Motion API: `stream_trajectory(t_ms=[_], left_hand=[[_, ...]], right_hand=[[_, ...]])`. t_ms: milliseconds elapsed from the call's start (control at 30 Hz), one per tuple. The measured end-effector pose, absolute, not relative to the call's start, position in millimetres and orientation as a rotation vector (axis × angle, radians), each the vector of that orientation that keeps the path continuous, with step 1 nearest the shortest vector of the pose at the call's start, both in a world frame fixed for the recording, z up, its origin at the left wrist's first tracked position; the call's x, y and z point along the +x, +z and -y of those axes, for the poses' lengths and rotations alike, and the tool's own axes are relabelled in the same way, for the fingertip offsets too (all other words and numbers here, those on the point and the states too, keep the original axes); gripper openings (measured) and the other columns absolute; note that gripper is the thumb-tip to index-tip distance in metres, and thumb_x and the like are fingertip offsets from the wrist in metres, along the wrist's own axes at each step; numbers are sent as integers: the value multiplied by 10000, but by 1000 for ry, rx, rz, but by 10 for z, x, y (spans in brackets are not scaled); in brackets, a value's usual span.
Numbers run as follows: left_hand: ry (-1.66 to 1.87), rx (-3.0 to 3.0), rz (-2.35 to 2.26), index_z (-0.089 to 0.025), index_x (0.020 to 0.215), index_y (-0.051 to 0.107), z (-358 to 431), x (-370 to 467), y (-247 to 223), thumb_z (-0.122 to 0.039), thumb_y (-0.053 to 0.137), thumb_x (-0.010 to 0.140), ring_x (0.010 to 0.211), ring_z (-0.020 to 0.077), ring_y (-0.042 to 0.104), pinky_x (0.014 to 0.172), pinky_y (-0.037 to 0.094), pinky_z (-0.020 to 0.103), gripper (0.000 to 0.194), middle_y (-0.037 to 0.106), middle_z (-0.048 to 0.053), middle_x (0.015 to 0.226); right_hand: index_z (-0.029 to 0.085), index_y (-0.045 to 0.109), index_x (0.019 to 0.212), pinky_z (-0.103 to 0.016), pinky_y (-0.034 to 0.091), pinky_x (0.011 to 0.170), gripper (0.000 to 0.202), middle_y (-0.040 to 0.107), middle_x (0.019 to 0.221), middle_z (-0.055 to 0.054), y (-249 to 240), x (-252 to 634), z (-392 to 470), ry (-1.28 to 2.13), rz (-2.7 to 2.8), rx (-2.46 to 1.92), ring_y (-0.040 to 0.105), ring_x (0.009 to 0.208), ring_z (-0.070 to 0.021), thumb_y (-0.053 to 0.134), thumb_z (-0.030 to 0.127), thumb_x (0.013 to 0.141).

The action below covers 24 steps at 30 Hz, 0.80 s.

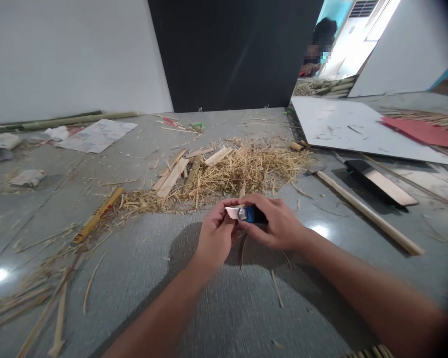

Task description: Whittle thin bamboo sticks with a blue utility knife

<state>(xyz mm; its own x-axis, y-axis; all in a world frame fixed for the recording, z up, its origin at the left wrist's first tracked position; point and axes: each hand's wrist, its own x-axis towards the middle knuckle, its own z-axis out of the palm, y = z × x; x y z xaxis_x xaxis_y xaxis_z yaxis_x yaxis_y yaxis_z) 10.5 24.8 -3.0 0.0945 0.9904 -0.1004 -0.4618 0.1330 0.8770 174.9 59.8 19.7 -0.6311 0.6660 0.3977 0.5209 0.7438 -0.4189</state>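
In the middle of the head view my two hands meet over the grey floor. My right hand (pixel 271 219) is closed round a utility knife (pixel 250 214) with a blue and black body. Its short, pale blade (pixel 232 213) points left, towards my left fingers. My left hand (pixel 217 228) has its fingers closed beside the blade. A thin bamboo strip (pixel 242 190) sticks up between the hands and appears pinched in the left fingers; its lower part is hidden. Just beyond lies a heap of bamboo shavings (pixel 254 166).
Flat wood pieces (pixel 173 176) lie at the heap's left. A yellow stick-like tool (pixel 99 215) is at left, a wooden-handled tool (pixel 369 213) and a dark block (pixel 381 184) at right. Behind stand a black panel (pixel 235 54) and a person (pixel 319 47). A white board (pixel 358 124) lies right.
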Motion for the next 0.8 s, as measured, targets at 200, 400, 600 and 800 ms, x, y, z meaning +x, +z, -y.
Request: stream_trajectory(t_ms=[200,400,600,800], left_hand=[[1213,1613,-1427,-225,1073,615,-227,38,-25,-95,547,771,753,175,576,709,436,295,336,647,25,831],[797,2236,-1695,-186,1020,604,-179,49,107,-251,499,868,942,236,558,793,457,367,196,628,67,970],[501,2407,-1804,-147,983,643,-170,152,103,-348,590,829,977,303,557,845,453,439,259,651,102,949],[761,2100,-1828,-161,930,672,-192,15,49,-168,436,877,853,255,611,760,443,375,242,691,114,891]], right_hand=[[208,551,1064,-271,407,611,267,645,814,-23,165,1810,-570,288,2344,-880,579,659,-145,557,389,868],[191,558,957,-272,384,574,233,574,670,7,115,1897,-669,2,1909,-1225,530,563,-144,554,410,876],[193,558,940,-293,379,610,239,610,735,-28,122,1866,-699,8,1939,-1269,575,661,-188,517,423,891],[183,560,944,-294,357,592,283,612,734,-44,128,1848,-682,-22,1926,-1290,562,653,-194,494,453,894]])
